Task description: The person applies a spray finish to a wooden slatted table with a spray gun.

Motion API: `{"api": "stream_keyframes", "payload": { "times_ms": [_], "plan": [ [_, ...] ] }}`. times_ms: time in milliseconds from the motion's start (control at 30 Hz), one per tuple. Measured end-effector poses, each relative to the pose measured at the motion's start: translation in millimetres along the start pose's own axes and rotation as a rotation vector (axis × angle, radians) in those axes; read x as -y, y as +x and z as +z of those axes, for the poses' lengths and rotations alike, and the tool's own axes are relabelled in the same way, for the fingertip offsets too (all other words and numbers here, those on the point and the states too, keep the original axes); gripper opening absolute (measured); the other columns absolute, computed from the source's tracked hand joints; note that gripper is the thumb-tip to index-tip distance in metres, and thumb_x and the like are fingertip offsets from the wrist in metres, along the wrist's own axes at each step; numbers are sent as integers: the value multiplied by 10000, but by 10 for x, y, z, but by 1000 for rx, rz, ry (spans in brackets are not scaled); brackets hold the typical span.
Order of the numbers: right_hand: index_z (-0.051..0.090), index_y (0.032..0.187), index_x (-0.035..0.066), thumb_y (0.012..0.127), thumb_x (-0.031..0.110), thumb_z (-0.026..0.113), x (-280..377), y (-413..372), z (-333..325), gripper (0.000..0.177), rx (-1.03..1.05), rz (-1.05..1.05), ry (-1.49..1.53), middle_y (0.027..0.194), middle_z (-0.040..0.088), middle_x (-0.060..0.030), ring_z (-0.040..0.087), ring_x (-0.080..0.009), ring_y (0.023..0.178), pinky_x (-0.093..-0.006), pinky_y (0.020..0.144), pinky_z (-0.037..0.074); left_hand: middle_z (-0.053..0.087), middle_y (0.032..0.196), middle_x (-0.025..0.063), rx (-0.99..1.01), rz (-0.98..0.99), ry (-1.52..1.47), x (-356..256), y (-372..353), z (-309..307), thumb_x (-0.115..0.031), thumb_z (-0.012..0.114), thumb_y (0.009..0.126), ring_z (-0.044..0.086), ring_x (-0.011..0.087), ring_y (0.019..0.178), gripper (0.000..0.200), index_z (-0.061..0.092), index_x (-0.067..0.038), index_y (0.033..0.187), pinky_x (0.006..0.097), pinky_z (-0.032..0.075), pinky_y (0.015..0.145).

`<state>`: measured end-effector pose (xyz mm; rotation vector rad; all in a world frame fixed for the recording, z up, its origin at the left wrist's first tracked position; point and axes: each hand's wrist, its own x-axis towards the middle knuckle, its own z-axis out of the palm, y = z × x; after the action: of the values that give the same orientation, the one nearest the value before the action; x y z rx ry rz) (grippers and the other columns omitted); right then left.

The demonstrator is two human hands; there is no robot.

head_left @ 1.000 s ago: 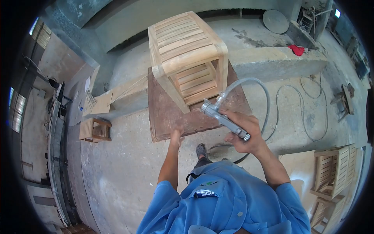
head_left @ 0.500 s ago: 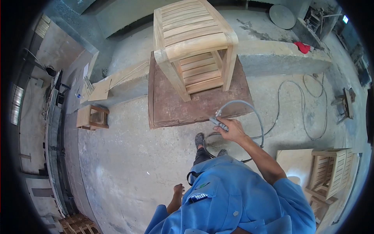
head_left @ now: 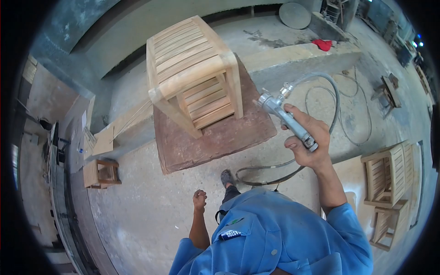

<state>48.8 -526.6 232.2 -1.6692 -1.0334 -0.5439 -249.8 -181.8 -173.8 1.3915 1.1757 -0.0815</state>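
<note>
My right hand [head_left: 314, 137] is wrapped around the handle of a metal spray gun [head_left: 293, 120], raised to the right of a slatted wooden stool [head_left: 192, 64]. The gun's nozzle end points up and left toward the stool, without touching it. A grey hose [head_left: 338, 98] loops from the gun's fitting. The stool stands on a reddish-brown board [head_left: 206, 146], its slatted top and a lower slatted shelf showing. My left hand [head_left: 199, 200] hangs low in front of my body, fingers curled, with nothing visible in it.
A small slatted stool [head_left: 101, 174] sits on the floor at left. More wooden stools [head_left: 387, 174] are at right, beside a pale panel. The hose coils over the concrete floor [head_left: 146, 215]. Behind runs a low concrete ledge [head_left: 293, 59] with a red cloth [head_left: 322, 44].
My right hand has risen and moved right with the spray gun, now closer to the camera. My left hand has come up and left. The view has shifted, putting the stool lower and further left.
</note>
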Motion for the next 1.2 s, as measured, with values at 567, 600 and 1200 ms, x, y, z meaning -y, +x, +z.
{"api": "stream_keyframes", "payload": {
  "times_ms": [567, 600, 1200],
  "plan": [
    [637, 1171, -24, 809, 229, 748, -1102, -1607, 441, 455, 121, 512, -168, 861, 690, -209, 702, -299, 749, -320, 654, 527, 626, 1147, 104, -7, -251, 148, 428, -583, -276, -392, 555, 888, 598, 304, 1047, 501, 497, -119, 1304, 534, 440, 805],
    [647, 1152, -23, 813, 260, 743, -1147, -1707, 480, 451, 144, 563, -207, 851, 691, -209, 699, -324, 750, -330, 660, 529, 626, 1147, 104, -13, -253, 147, 414, -587, -301, -392, 555, 888, 598, 304, 1047, 501, 497, -119, 1304, 534, 440, 805],
    [599, 1231, -23, 843, 199, 704, -550, -482, 268, 460, 11, 467, 128, 937, 693, -148, 670, -184, 838, -301, 736, 519, 591, 1282, 107, -64, 323, -124, -1531, 33, 59, -475, 548, 951, 560, 249, 1173, 613, 401, -103, 1416, 458, 462, 901]
  ]
}}
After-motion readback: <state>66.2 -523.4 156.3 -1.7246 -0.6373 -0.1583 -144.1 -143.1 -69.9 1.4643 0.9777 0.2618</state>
